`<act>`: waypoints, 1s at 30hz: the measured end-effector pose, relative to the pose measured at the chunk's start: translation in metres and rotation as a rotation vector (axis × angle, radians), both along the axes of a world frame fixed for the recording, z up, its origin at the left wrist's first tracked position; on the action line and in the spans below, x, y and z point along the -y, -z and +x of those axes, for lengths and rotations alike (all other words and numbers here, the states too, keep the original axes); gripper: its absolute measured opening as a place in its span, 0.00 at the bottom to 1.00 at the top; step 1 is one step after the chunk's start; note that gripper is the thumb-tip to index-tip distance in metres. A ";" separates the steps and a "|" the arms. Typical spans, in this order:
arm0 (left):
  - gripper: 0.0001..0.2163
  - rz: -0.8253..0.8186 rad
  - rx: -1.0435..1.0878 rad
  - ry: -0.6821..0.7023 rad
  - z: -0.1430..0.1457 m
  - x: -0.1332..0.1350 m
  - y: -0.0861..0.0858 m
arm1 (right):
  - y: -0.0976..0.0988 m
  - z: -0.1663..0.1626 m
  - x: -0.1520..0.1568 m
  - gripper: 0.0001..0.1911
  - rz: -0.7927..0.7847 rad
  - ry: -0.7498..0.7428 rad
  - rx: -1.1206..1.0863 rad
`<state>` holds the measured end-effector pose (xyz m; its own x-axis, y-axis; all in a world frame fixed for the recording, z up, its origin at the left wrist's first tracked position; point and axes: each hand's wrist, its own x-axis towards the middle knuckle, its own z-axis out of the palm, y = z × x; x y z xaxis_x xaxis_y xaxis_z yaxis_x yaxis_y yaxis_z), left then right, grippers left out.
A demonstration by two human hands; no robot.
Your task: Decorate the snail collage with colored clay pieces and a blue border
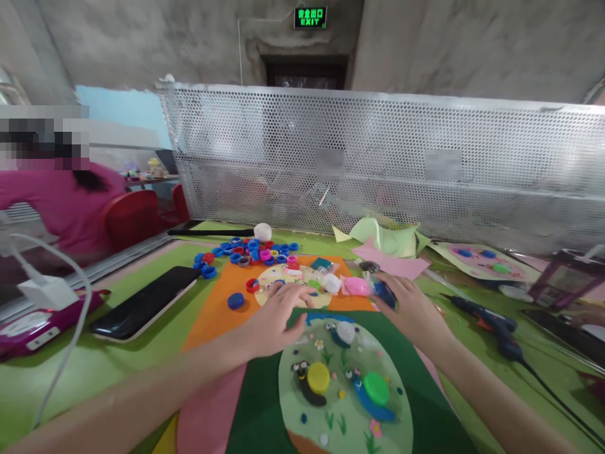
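Observation:
My left hand [274, 315] lies flat with fingers stretched out on the top edge of a dark green felt sheet [265, 410], near the orange felt sheet [212, 315]. My right hand [406, 306] is closed round a small blue packet [384, 294] beside pink [355, 286] and white [332, 283] clay packets. In front of both hands lies a pale green round panel [345, 384] with clay snails, a yellow cap [318, 377] and a green cap [377, 387].
Several blue, red and pink bottle caps [250, 252] are scattered at the back of the orange felt. A black phone [144, 302] lies left, a glue gun [491, 325] right. A perforated metal screen [378, 164] stands behind. A person in pink [57, 202] sits far left.

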<state>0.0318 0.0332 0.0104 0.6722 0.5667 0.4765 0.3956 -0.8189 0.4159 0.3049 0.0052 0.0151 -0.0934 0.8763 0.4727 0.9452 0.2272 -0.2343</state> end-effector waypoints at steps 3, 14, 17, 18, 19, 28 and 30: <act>0.12 0.028 0.076 0.032 0.006 0.011 -0.009 | -0.017 -0.026 0.007 0.16 -0.049 -0.129 -0.168; 0.12 0.002 0.166 0.034 0.005 0.027 -0.002 | -0.012 -0.061 0.035 0.24 -0.383 -0.265 -0.767; 0.09 0.029 0.166 0.061 0.010 0.028 -0.004 | -0.012 -0.060 0.037 0.27 -0.478 -0.297 -0.813; 0.07 0.048 0.156 0.066 0.011 0.029 -0.006 | -0.012 -0.061 0.037 0.28 -0.502 -0.306 -0.793; 0.07 0.077 0.143 0.070 0.012 0.030 -0.007 | -0.012 -0.061 0.036 0.30 -0.518 -0.314 -0.772; 0.10 0.161 0.096 0.169 0.010 0.031 -0.004 | -0.002 -0.061 0.033 0.28 -0.586 -0.379 -0.827; 0.08 -0.014 0.125 0.153 0.009 0.031 -0.003 | -0.004 -0.061 0.032 0.29 -0.667 -0.323 -0.876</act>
